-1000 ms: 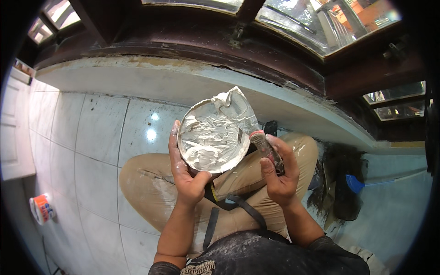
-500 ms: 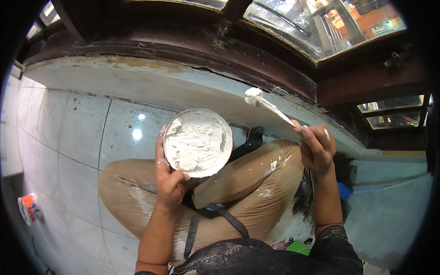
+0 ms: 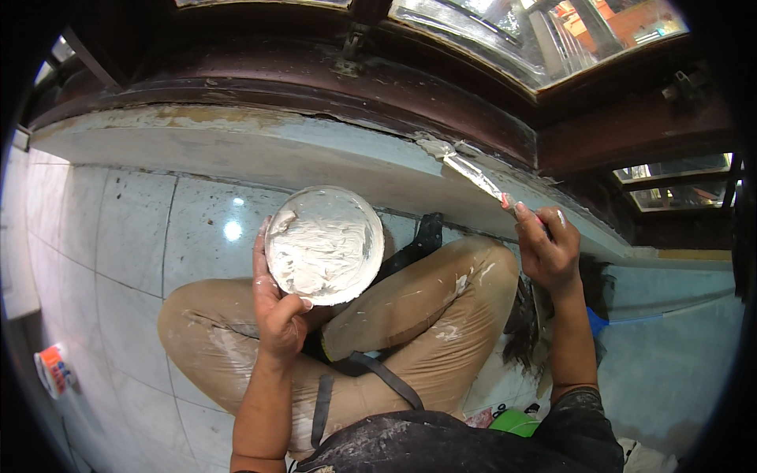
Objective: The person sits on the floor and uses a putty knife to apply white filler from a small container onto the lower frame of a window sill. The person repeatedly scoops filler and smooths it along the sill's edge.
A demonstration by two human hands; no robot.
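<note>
My left hand (image 3: 277, 311) grips a round, shallow container (image 3: 323, 244) of creamy white putty, tilted toward me above my bent legs. My right hand (image 3: 550, 251) is closed on the handle of a putty knife (image 3: 477, 174), raised to the right. The knife's blade reaches the top edge of the pale low ledge (image 3: 236, 142) under the dark wooden window frame (image 3: 197, 75), with a smear of white putty at its tip.
Grey-white floor tiles (image 3: 126, 221) extend left, where a white-and-orange tub (image 3: 54, 370) stands. On the right are dark debris (image 3: 522, 339), a blue tool head (image 3: 596, 322) with a long pale handle, and a green object (image 3: 514, 422) beside my shirt. Glazed windows (image 3: 536, 39) rise above.
My right hand lifted the knife from the container to the ledge edge, where its putty-loaded tip now rests. My left hand and the container moved slightly left, away from it.
</note>
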